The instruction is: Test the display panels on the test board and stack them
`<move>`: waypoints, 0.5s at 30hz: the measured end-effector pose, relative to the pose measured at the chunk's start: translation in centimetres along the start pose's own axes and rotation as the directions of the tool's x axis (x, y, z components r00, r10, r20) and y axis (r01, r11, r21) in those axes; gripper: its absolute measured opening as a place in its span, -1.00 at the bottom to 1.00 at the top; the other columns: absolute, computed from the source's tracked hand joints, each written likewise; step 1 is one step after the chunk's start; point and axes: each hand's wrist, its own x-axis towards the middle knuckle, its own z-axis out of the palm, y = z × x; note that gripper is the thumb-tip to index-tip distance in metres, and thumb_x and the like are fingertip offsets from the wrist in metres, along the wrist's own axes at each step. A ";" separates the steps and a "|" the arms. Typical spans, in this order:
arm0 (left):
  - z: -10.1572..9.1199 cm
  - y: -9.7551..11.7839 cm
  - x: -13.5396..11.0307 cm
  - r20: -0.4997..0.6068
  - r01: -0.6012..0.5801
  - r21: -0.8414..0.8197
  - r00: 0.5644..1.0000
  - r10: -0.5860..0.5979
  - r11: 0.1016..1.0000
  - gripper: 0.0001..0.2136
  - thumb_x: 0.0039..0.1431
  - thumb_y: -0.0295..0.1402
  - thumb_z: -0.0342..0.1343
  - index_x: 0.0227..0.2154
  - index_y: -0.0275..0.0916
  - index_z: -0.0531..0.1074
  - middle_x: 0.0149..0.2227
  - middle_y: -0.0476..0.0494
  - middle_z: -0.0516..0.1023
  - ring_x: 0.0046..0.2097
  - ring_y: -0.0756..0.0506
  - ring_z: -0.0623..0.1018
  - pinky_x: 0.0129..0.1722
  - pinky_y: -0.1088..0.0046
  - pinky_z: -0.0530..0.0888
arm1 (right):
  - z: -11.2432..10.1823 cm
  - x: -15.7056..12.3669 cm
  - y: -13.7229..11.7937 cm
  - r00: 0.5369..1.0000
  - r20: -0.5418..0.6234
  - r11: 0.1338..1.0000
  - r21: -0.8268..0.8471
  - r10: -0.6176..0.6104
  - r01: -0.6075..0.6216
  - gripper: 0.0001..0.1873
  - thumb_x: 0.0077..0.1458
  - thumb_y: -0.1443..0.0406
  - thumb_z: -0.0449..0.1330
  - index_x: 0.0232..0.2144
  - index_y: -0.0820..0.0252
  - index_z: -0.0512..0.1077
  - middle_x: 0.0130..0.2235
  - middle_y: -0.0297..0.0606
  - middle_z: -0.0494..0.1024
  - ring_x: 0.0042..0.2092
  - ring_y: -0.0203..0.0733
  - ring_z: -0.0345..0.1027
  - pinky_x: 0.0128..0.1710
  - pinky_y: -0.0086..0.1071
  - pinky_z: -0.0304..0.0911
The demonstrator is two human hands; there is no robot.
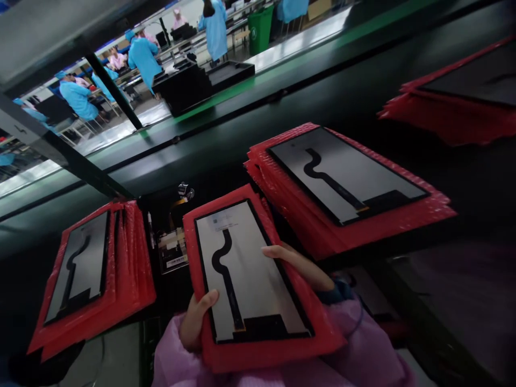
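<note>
A display panel (258, 285) with a grey back and a curved black flex cable lies on a red bubble-wrap sheet (237, 359), tilted up in front of me. My left hand (197, 317) grips its left edge, thumb on the panel's face. On the right edge my right hand (302, 263) holds it too, thumb resting near the panel's upper right side. Fingers of both hands are hidden beneath the red sheet. Close to my right hand, another display panel (342, 166) tops a stack of red bubble-wrap sheets (282, 209).
At left stands a stack of red sheets (135, 258) with a panel (80, 263) on top. Another red stack (443, 118) is at far right. Small parts (173, 250) lie behind the held panel. Black trays (181, 86) sit beyond the bench rail; people in blue work farther off.
</note>
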 end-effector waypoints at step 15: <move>2.0 1.2 -0.9 -0.062 0.104 -0.014 0.993 -0.104 0.995 -0.43 -0.04 -0.13 0.47 0.01 -0.29 0.53 -0.15 -0.32 0.71 -0.02 -0.39 0.70 -0.03 0.14 0.64 | -0.8 1.2 -0.3 0.997 -0.044 0.998 0.007 -0.064 0.064 -0.65 -0.07 0.09 0.40 -0.25 0.12 0.55 -0.29 -0.30 0.60 -0.05 0.02 0.52 0.08 -0.09 0.43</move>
